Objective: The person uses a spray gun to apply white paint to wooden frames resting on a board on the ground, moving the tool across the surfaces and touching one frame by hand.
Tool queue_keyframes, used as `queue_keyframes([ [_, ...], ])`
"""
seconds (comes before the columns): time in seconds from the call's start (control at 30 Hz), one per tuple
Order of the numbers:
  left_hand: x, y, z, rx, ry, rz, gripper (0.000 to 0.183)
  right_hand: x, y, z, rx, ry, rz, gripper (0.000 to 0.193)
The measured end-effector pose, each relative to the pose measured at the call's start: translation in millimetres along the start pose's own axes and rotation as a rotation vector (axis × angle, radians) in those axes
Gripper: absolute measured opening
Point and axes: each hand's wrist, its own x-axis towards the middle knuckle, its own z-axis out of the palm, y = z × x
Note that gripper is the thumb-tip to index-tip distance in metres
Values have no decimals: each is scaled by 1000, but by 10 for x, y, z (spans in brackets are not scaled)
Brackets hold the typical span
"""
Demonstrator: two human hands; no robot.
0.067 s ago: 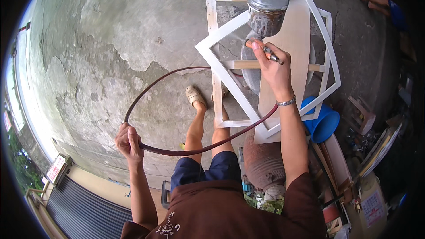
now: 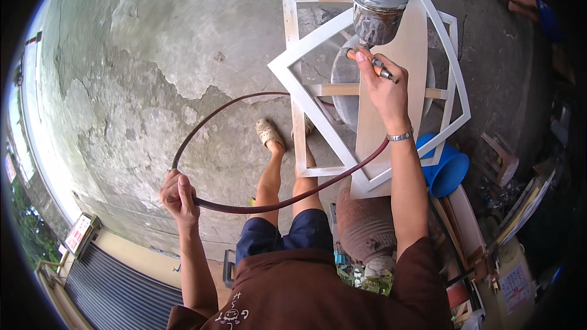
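My right hand (image 2: pixel 386 88) is wrapped round the handle of a spray gun (image 2: pixel 377 12), whose paint-smeared metal cup stands on top with its lid on. The gun is held over a white rectangular frame (image 2: pixel 324 113), which lies askew on a pale wooden board (image 2: pixel 391 119). Beneath them is a second, partly white frame (image 2: pixel 290 18) with a bare wood crossbar. Out to the left, my left hand (image 2: pixel 180 197) grips a dark red hose (image 2: pixel 269 209). The hose loops across in front of my legs and passes behind my right forearm. The gun's trigger is hidden by my fingers.
A round grey disc (image 2: pixel 343 79) shows under the frames. To the right sit a blue bucket (image 2: pixel 445 171) and a small wooden stool (image 2: pixel 498 159). A brown pot-like object (image 2: pixel 367 226) stands beside my legs. Another person's legs (image 2: pixel 520 3) show at far right.
My right hand and the spray gun have shifted slightly to the right, carrying the cup along the white frame. My left hand and the frames look unmoved.
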Motion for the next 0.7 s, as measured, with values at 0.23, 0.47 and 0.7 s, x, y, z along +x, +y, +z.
queue_keyframes([
  [0.23, 156, 304, 424, 46, -71, 31, 49, 816, 564, -705, -102, 238, 114, 34],
  [0.47, 196, 481, 739, 53, -123, 56, 54, 1390, 927, -1239, -115, 409, 312, 38],
  [0.7, 200, 549, 871, 40, -138, 20, 50, 1534, 1235, -1531, -148, 618, 222, 40],
])
